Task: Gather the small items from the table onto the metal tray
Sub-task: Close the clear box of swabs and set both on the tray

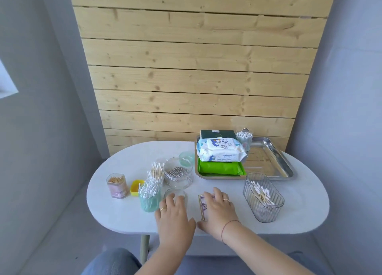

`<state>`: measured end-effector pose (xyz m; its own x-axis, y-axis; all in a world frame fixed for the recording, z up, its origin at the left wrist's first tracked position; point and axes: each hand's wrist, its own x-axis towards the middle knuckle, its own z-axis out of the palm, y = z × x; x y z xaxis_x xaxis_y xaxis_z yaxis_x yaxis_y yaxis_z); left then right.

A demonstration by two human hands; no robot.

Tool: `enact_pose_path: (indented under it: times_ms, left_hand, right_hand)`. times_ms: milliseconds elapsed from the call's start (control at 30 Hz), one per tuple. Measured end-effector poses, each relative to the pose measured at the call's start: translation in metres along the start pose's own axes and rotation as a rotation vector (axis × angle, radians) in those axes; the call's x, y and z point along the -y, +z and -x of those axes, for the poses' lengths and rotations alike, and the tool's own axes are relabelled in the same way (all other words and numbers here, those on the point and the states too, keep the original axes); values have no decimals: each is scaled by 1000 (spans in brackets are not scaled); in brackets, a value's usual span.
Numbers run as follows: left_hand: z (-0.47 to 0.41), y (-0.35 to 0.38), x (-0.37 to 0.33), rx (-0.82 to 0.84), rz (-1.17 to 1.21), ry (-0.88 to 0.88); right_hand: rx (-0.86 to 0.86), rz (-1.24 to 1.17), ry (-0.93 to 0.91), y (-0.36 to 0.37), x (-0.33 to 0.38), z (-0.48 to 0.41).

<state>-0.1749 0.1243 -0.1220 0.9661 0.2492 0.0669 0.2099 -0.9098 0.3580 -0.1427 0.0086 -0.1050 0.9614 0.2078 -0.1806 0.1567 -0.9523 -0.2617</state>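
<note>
The metal tray (270,161) sits at the table's back right. It holds a dark green box (217,134), a baby wipes pack (220,150), a green packet (220,168) and a cup of cotton swabs (245,138). At the front edge, my right hand (220,211) lies over a small purple-bordered pack (203,204) with fingers and thumb closed around it. My left hand (175,213) is spread flat, fingertips on a clear round lid (175,192).
On the white table (299,212) stand a toothpick jar (116,184), a yellow box (136,188), a teal swab cup (149,200), loose cotton swabs (155,171), a clear dish of paper clips (178,172), a teal lid (187,158) and a ribbed clear swab bin (263,198).
</note>
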Motion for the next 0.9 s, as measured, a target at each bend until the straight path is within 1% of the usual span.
enact_pose_path:
  times_ms: [67,167,233,300,400,500,600,633,667,733,800,833,900]
  left_hand:
    - [3,8,3,-38,7,-17]
    - [1,20,9,-76,-49,45]
    - [-2,22,10,-94,-44,65]
    - [0,22,12,-82,-26,50]
    - [2,24,9,-131,21,7]
    - [7,9,0,-117,274,-58]
    - [18,-13,-13,-110,785,-101]
    - [21,-22,-18,-121,940,-113]
    - [23,-28,-26,-94,1095,-132]
    - [20,-35,-45,45,1374,-185]
    - [17,-37,-72,236,1563,-228]
    - [15,-36,-86,320,1640,-247]
    - [13,-34,-114,476,1742,-277]
  right_hand:
    - [-19,-20,3,2,3,-1]
    - [-30,-40,1,3,4,-3]
    - [-31,-43,-2,2,2,-4]
    - [-26,-46,-5,3,0,-4]
    - [-25,-71,-18,0,-3,-3]
    - [-84,-181,-77,-7,-3,2]
    - [-264,-486,-160,-16,-7,14]
    - [-310,-611,-161,-20,-8,19]
    - [-342,-738,-139,-26,-12,24]
    - [-376,-958,-50,-38,-22,30]
    - [-397,-1119,41,-55,-38,33]
    - [-411,-1179,62,-64,-47,32]
    - [-470,-1205,100,-81,-67,30]
